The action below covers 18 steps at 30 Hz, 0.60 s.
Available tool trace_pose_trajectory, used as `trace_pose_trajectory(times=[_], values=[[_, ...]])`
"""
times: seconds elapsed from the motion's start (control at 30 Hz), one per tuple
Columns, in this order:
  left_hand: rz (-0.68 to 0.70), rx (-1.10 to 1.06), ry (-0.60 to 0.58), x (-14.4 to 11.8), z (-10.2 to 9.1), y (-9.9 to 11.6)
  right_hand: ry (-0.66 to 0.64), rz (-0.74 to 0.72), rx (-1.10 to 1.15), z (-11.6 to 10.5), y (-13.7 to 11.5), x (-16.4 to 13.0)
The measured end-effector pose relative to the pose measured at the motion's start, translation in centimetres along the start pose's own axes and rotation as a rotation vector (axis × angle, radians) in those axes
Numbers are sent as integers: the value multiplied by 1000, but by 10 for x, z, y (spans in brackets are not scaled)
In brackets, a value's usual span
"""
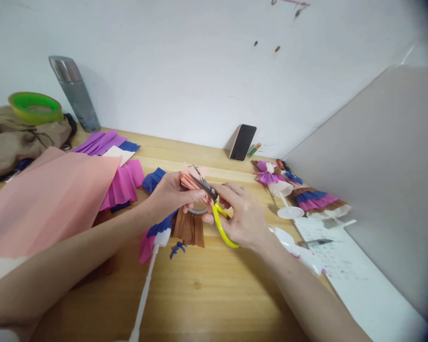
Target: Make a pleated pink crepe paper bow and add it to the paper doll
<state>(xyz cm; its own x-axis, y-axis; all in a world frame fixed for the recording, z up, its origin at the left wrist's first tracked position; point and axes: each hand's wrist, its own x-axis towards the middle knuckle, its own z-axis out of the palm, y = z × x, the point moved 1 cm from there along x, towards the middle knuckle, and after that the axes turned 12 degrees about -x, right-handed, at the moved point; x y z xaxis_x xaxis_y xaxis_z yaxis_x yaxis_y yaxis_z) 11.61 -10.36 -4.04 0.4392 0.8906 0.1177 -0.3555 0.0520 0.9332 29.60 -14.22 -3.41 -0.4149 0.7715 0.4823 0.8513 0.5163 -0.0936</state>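
Gathered peach crepe paper (189,184) is pinched between the thumb and fingers of my left hand (174,192). My right hand (240,213) grips yellow-handled scissors (221,227), whose dark blades lie against the peach paper, slightly parted at the tips. Beneath my hands, a roll of tape (197,211) is partly hidden. Brown crepe paper (189,229) lies under it. Just left of that is a white stick (145,289) topped with blue and pink crepe paper. A small blue scrap (177,249) rests on the table nearby.
Peach sheets (53,194) and magenta crepe paper (123,187) cover the left side. Behind them stand a grey bottle (74,92) and a green tape roll (35,107) on brown cloth. A phone (243,142) leans on the wall. Paper figures (314,199), a pen (319,242) and written paper (360,275) lie right.
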Motion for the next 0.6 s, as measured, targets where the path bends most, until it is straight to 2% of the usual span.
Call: trace_pose_trajectory(times=[0.6], values=[[5, 6, -2, 1, 1, 5, -37, 43, 51, -1, 1, -1]])
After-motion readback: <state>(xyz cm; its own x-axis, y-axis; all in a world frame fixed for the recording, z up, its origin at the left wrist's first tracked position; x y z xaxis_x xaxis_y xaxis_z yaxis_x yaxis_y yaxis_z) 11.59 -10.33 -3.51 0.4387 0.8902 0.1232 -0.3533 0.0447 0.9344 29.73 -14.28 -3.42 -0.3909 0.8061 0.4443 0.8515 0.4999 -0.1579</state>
